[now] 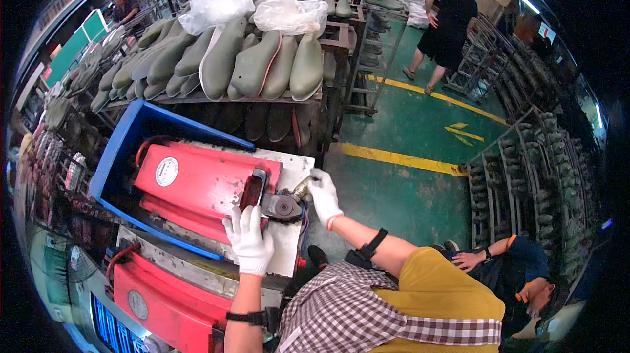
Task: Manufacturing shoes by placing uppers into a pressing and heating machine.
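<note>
Head view: left hand (251,246) and right hand (323,198), both white-gloved, at the upper red machine (203,172).
The left hand's fingers (247,220) are extended and slightly apart at the machine's end, beside a dark opening (252,190); I cannot tell whether they press on it. The right hand's fingers bend close together against one brass-coloured piece (302,188), just beside a grey metal head (283,207); whether they clamp it is hard to make out, the glove covering part of it. Counted: two red machines, the lower one (161,294) partly hidden; one blue tray (197,126) around the upper machine; two plastic bags (289,12); at least three other people (454,21). Olive shoe-shaped forms (256,67) overlap too much to count.
</note>
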The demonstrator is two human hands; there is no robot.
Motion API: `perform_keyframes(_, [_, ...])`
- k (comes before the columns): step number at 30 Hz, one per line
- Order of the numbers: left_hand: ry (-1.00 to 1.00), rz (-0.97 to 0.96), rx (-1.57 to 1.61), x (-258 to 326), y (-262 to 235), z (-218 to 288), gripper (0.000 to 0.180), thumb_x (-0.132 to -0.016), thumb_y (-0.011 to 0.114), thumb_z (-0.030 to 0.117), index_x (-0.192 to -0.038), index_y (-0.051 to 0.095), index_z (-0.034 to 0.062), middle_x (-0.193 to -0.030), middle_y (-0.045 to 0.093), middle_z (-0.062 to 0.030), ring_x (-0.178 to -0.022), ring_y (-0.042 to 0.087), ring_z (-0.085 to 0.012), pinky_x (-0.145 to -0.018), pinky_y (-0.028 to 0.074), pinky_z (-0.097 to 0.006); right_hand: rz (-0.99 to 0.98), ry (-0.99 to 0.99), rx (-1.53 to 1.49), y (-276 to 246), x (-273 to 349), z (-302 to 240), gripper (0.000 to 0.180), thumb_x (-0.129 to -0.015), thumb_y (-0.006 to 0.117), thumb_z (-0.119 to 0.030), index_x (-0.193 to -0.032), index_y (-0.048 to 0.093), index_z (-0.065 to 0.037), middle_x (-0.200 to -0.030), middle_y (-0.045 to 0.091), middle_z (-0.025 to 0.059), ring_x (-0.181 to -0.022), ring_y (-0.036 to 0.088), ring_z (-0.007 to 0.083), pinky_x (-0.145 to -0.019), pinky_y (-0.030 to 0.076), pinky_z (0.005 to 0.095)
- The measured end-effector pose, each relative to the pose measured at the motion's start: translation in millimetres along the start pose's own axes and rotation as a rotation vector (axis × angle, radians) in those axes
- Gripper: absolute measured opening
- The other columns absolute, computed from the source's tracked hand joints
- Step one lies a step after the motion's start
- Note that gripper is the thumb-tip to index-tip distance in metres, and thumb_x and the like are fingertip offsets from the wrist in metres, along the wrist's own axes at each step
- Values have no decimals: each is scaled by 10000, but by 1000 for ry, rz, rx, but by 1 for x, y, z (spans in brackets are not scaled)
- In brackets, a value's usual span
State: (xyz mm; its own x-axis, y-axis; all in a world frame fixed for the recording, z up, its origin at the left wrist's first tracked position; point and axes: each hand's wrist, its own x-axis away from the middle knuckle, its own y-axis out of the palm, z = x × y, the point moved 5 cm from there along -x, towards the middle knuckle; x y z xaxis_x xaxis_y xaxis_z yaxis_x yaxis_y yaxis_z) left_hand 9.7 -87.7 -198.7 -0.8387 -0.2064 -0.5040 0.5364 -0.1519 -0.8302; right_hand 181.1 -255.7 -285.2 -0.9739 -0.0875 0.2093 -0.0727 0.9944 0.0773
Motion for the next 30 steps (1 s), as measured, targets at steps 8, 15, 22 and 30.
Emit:
perform_keyframes(8, [-542, 40, 87, 161, -156, -59, 390, -852, 660, 2, -1239, 625, -26, -1221, 621, -216, -1178, 584, -378, -1071, 438, -437, -1187, -448, 556, 69, 180, -4, 273, -974, 601, -282, -1153, 670, -86, -1071, 686, 161, -1050, 665, 349, -928, 532, 454])
perform_keyframes(15, [-666, 142, -254, 262, -240, -36, 200, -959, 682, 109, -1079, 700, -50, -1058, 693, -222, -1004, 643, -383, -960, 503, -440, -1854, -686, 826, 135, 312, 86, 495, -872, 659, -463, -1120, 689, -35, -1031, 731, 233, -980, 691, 435, -867, 552, 506])
perform_keyframes(22, [-711, 154, -232, 290, -225, -65, 202, -902, 678, 63, -1067, 614, -35, -1006, 587, -175, -970, 588, -360, -894, 469, -432, -1839, -534, 1065, 138, 356, 74, 457, -790, 693, -383, -1086, 694, -35, -969, 731, 252, -932, 701, 445, -839, 548, 530])
perform_keyframes(30, [-481, 237, -191, 283, -217, -62, 53, -901, 654, 41, -899, 632, -7, -841, 595, -166, -809, 583, -370, -756, 465, -462, -1704, -599, 1007, 135, 354, 71, 395, -757, 699, -334, -1008, 732, -30, -960, 738, 229, -929, 708, 430, -830, 560, 522])
